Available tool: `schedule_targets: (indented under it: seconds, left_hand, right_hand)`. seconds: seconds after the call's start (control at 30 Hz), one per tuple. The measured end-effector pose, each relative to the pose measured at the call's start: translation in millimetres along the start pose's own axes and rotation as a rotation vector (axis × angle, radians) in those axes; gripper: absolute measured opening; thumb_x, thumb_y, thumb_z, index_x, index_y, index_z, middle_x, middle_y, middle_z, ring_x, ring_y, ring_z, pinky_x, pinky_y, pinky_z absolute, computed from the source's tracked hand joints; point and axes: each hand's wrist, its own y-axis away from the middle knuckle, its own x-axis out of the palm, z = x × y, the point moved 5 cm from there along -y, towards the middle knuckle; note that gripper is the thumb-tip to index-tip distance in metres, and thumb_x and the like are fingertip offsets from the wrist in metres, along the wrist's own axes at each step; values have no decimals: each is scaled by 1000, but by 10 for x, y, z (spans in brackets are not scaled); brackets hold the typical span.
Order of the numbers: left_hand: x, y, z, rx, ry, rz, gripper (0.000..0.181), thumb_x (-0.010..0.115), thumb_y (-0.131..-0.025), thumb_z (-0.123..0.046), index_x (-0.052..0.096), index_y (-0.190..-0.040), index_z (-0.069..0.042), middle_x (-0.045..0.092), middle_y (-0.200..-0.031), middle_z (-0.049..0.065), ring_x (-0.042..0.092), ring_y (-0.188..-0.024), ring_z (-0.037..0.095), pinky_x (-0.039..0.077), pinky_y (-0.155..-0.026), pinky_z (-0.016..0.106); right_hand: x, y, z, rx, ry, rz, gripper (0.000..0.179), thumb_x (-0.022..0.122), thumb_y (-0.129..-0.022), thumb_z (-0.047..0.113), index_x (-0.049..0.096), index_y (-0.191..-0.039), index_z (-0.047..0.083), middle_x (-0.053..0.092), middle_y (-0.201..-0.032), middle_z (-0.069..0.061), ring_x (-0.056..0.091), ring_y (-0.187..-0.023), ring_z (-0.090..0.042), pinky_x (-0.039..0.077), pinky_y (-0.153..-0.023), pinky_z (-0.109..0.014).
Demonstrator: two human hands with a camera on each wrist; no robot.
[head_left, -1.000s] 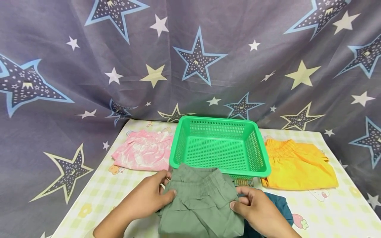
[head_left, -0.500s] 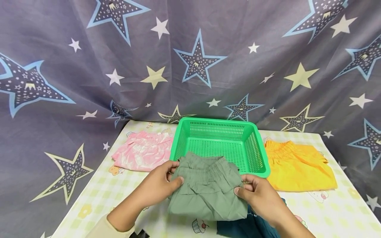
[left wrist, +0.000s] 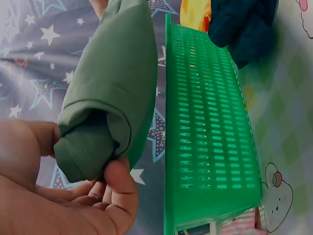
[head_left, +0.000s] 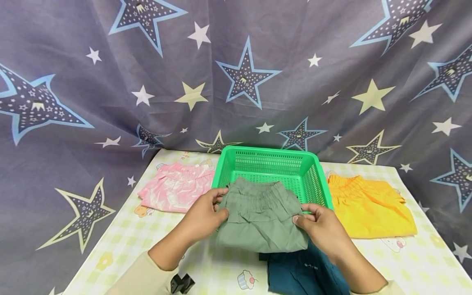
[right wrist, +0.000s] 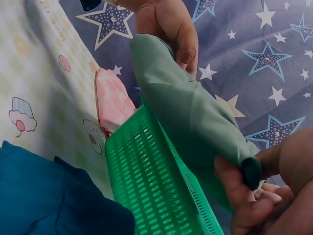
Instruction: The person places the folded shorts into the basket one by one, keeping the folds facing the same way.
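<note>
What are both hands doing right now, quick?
Left hand: holding one side of the green folded garment.
Right hand: pinching its other side.

Basket [head_left: 271, 162] on table [head_left: 129, 235], between two garments [head_left: 177, 186] [head_left: 370, 209], curtain [head_left: 243, 127] behind.

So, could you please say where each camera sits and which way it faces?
Head: on the head, facing forward and down at the green garment; left hand and right hand show.
Left wrist: on that wrist, facing the garment; left hand large, right barely.
Right wrist: likewise; right hand large, left beyond.
Wrist views share the basket.
</note>
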Motion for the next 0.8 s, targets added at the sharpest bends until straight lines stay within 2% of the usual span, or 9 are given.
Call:
schedule_targets:
  seconds: [0.13, 0.2, 0.23, 0.33, 0.47, 0.53, 0.67, 0.8]
  left_hand:
    - [12, -96, -5, 7, 7, -7, 52, 64, -92, -5, 55, -143, -5, 64, -123, 10, 54, -95, 20, 46, -85, 40]
    - [16, -147, -16, 12, 7, -8, 51, 64, -94, -7, 55, -144, -6, 64, -124, 11, 55, -97, 21, 47, -87, 42]
    - [17, -175, -21, 9, 4, -8, 50, 65, -95, -8, 55, -144, -6, 63, -126, 11, 56, -100, 21, 47, -89, 43]
    - [19, -258, -38, 4, -1, -8, 49, 65, -97, -12, 55, -145, -8, 62, -131, 13, 57, -109, 24, 47, -94, 47]
    - [25, -364, -56, 2, -10, -13, 48, 65, -98, -14, 55, -144, -8, 61, -134, 15, 59, -116, 28, 47, -98, 49]
    - [31, -414, -66, 5, -12, -17, 47, 64, -99, -14, 55, -144, -7, 61, -134, 16, 59, -117, 29, 47, -98, 50]
    - [34, -518, -93, 9, -11, -30, 46, 64, -100, -15, 55, -144, -6, 61, -132, 17, 60, -117, 30, 47, -98, 50]
    - [35, -605, -103, 6, -3, -48, 43, 62, -102, -17, 56, -143, -7, 62, -129, 16, 60, -115, 30, 48, -97, 50]
  right_hand:
    - [-28, -59, -3, 30, -30, -11, 51, 63, -101, 13, 45, -144, -6, 69, -89, -6, 45, -53, -13, 44, -54, -31]
    - [-44, -96, -6, 41, -58, -16, 50, 62, -101, 12, 45, -145, -4, 64, -81, -4, 35, -48, -13, 38, -49, -30]
    - [-52, -117, -4, 38, -66, -21, 49, 62, -102, 13, 46, -145, -4, 63, -79, -3, 35, -48, -12, 38, -49, -29]
    - [-82, -186, 10, 23, -62, -58, 49, 62, -102, 13, 47, -144, -4, 68, -87, -6, 48, -55, -11, 44, -53, -27]
    - [-120, -263, 40, -3, -8, -116, 48, 64, -101, 15, 50, -143, -5, 70, -112, -16, 66, -83, -16, 54, -71, -27]
    - [-137, -300, 64, -18, 21, -136, 47, 64, -101, 17, 52, -141, -6, 69, -117, -18, 68, -91, -18, 54, -76, -29]
    - [-164, -386, 118, -29, 40, -157, 45, 64, -101, 17, 55, -139, -5, 70, -115, -19, 68, -89, -20, 55, -76, -30]
    - [-184, -469, 163, -28, 72, -181, 43, 63, -102, 19, 56, -139, -4, 68, -118, -19, 66, -96, -24, 55, -79, -33]
